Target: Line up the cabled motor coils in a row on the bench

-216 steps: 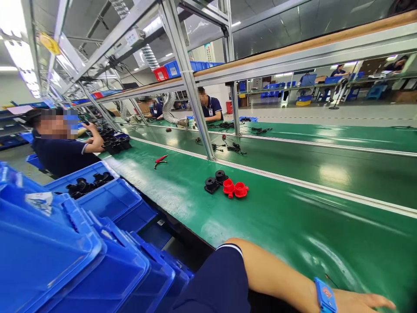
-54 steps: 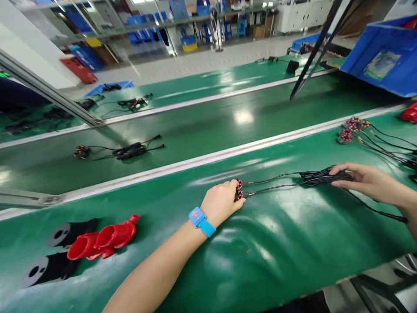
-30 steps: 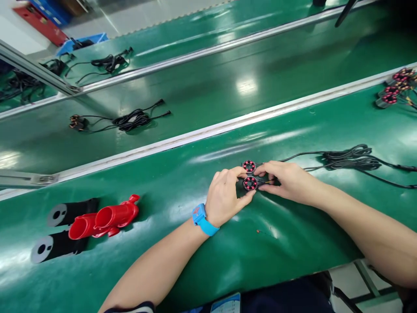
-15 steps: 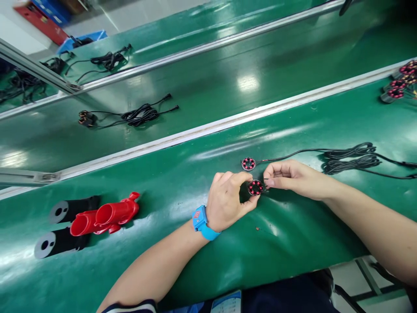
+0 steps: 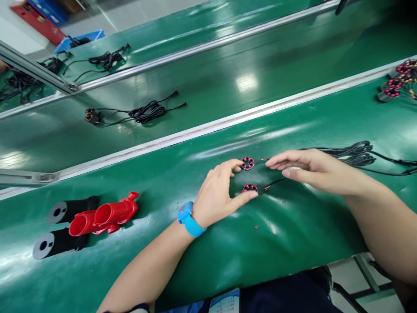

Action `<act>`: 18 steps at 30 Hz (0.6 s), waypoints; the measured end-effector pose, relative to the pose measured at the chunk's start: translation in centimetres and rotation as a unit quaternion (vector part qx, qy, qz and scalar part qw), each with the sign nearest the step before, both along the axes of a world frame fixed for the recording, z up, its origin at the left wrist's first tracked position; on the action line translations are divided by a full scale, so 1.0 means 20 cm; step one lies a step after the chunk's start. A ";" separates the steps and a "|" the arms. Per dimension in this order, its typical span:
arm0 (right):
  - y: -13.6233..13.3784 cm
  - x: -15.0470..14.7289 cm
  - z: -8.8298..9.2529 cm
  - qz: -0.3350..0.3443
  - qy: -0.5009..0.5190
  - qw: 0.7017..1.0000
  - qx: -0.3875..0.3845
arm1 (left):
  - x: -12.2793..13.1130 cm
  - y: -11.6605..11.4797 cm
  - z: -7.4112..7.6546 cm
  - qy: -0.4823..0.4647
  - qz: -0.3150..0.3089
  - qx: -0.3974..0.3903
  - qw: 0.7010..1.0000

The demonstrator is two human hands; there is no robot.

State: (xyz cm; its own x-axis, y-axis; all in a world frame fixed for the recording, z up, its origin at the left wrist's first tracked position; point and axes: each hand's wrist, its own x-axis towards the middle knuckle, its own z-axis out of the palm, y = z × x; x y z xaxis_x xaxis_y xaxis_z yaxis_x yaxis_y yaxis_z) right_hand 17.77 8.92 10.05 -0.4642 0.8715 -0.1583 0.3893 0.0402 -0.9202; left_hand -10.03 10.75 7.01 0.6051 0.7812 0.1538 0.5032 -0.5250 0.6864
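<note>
Two round motor stators with red copper windings lie one behind the other on the green mat. My left hand (image 5: 217, 191), with a blue wrist strap (image 5: 191, 218), is open beside them. Its index fingertip is at the far stator (image 5: 247, 163), and its thumb lies over the edge of the near stator (image 5: 249, 188). My right hand (image 5: 306, 167) is open too, fingers stretched out and thumb apart, over the leads to the right. It partly covers the black cables (image 5: 353, 150), which run coiled behind it.
At left lie two red plastic housings (image 5: 112, 214) and two black cylinders (image 5: 61, 241). A cable bundle with stators (image 5: 148, 111) lies on the green strip beyond the white rail (image 5: 182, 135). More wound stators (image 5: 392, 90) stand at far right.
My left hand has let go of the near stator, which now lies on the mat. My right hand has opened and moved right, off its wires. The bundle beyond the rail has shifted right.
</note>
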 end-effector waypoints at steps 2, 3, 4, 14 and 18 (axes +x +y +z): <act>0.03 0.00 0.03 -0.034 -0.032 0.997 0.062 | 0.01 0.05 0.01 -0.004 0.019 0.025 1.000; 0.05 -0.01 0.04 -0.036 -0.063 0.993 0.096 | 0.02 0.07 0.01 0.003 0.023 0.043 0.999; 0.07 -0.02 0.03 -0.030 -0.100 0.986 0.130 | 0.03 0.09 0.00 0.013 0.026 0.058 0.998; 0.19 -0.18 -0.15 -0.001 -0.130 0.978 0.165 | 0.13 0.17 -0.08 -0.019 0.016 0.119 0.993; 0.18 -0.14 -0.11 0.021 -0.114 0.986 0.118 | 0.11 0.14 -0.05 -0.026 0.011 0.176 0.984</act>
